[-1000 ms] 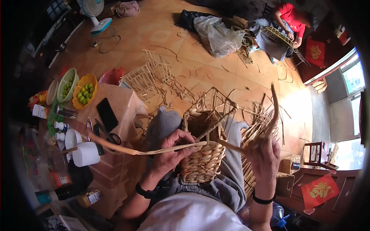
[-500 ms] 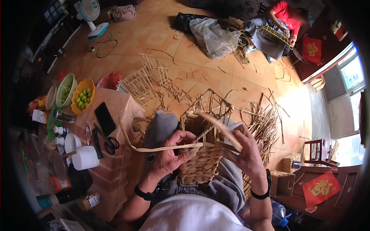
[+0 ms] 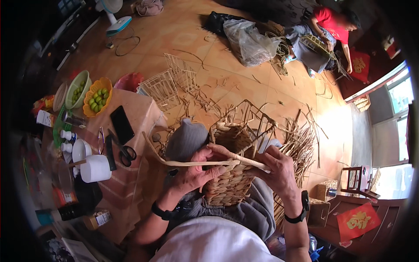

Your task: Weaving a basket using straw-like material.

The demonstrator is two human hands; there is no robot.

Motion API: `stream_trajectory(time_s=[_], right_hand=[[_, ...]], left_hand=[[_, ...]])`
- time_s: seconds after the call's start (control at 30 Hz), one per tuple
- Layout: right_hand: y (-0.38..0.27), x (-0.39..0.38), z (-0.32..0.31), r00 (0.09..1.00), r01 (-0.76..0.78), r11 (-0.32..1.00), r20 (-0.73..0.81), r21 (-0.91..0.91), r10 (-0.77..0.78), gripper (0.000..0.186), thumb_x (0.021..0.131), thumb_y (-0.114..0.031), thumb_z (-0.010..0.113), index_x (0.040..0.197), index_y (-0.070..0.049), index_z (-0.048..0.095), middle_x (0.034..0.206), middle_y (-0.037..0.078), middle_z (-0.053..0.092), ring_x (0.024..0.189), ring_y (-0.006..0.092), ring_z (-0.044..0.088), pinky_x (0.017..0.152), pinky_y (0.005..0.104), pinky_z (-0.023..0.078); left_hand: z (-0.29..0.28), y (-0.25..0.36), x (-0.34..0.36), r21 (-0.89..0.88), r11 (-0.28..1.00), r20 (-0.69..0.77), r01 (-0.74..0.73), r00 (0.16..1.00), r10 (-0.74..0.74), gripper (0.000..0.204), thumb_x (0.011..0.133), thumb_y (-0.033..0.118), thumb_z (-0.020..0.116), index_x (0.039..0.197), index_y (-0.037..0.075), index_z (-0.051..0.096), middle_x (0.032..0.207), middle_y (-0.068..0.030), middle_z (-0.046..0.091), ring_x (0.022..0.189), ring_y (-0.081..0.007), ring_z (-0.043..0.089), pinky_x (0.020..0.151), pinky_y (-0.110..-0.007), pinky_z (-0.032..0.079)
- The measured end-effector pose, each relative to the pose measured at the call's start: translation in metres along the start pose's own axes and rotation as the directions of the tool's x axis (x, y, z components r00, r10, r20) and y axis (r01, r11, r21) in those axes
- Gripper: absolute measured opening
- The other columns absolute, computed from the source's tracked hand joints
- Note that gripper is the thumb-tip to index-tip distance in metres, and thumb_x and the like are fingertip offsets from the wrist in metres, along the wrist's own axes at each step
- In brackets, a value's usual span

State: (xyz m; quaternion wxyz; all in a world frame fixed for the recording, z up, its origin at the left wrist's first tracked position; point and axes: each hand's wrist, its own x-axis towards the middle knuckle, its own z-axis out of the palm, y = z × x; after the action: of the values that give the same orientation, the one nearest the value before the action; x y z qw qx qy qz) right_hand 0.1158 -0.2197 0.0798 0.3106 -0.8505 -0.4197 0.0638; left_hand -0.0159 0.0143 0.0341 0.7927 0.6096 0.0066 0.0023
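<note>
A half-woven basket (image 3: pixel 227 188) of tan braided plant strips sits between my knees, its bare frame rods standing up at the far side. My left hand (image 3: pixel 192 178) grips its near rim at the left, thumb in front and the other fingers partly hidden. A long flat plant strip (image 3: pixel 198 163) crosses that rim, its loose tail curving up to the left past my left hand. My right hand (image 3: pixel 279 169) is closed on a strip length (image 3: pixel 238 157) slanting across the basket's near right rim. Whether the two lengths are one strip, I cannot tell.
At left, a table (image 3: pixel 133 102) holds black scissors (image 3: pixel 126 153), a phone (image 3: pixel 122 125), a white cup (image 3: pixel 97 169) and fruit bowls (image 3: pixel 97 98). Loose strips (image 3: pixel 301 139) pile at right. Wire-like frames (image 3: pixel 161 89) stand ahead. A person in red (image 3: pixel 329 28) sits at the far right.
The strip length by my right hand has come down from a raised loop to lie nearly straight across the rim. The view has shifted slightly. The other person's arm now reaches outward.
</note>
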Motion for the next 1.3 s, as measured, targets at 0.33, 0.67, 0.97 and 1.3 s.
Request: stream_trajectory(time_s=[0.33,0.67,0.97,1.3], right_hand=[[0.001,-0.009,-0.019,0.840,0.249,0.447,-0.421,0.859,0.342,0.016,0.111,-0.017,0.054,0.112,-0.004,0.063,0.098,0.009,0.070,0.096,0.0231,0.069,0.090,0.0387,0.055],[-0.038,-0.027,-0.014,0.994,0.013,0.998,0.109,0.057,-0.019,0.031,0.102,-0.029,0.068,0.086,-0.005,0.058,0.063,0.011,0.056,0.054,0.0309,0.058,0.053,0.0412,0.047],[-0.051,-0.016,-0.007,0.995,-0.074,0.984,0.056,-0.160,0.084,0.031,0.092,-0.019,0.076,0.073,-0.006,0.055,0.063,0.011,0.057,0.056,0.0328,0.062,0.052,0.0433,0.047],[-0.062,-0.011,-0.003,0.999,-0.037,0.984,0.020,-0.177,0.041,0.028,0.091,-0.015,0.075,0.070,-0.006,0.058,0.060,0.010,0.058,0.050,0.0308,0.059,0.049,0.0422,0.045]], left_hand=[[-0.002,0.002,0.004,0.027,1.000,-0.041,0.003,0.999,-0.001,0.033,0.102,0.021,0.074,0.127,0.004,0.062,0.116,-0.0014,0.066,0.111,-0.0094,0.062,0.097,-0.027,0.049],[0.001,0.010,0.012,0.143,0.988,-0.076,0.058,0.996,-0.047,0.036,0.108,0.031,0.064,0.128,0.001,0.060,0.115,-0.0013,0.064,0.111,-0.0084,0.059,0.099,-0.026,0.047],[-0.004,0.006,0.015,0.183,0.981,-0.054,0.061,0.997,-0.052,0.028,0.112,0.026,0.057,0.125,0.001,0.063,0.106,0.0001,0.065,0.099,-0.0059,0.059,0.088,-0.025,0.050],[-0.023,0.014,0.020,0.061,0.998,0.140,-0.028,0.990,0.019,0.034,0.111,0.018,0.055,0.140,0.001,0.060,0.132,-0.0062,0.066,0.119,-0.0136,0.061,0.104,-0.029,0.048]])
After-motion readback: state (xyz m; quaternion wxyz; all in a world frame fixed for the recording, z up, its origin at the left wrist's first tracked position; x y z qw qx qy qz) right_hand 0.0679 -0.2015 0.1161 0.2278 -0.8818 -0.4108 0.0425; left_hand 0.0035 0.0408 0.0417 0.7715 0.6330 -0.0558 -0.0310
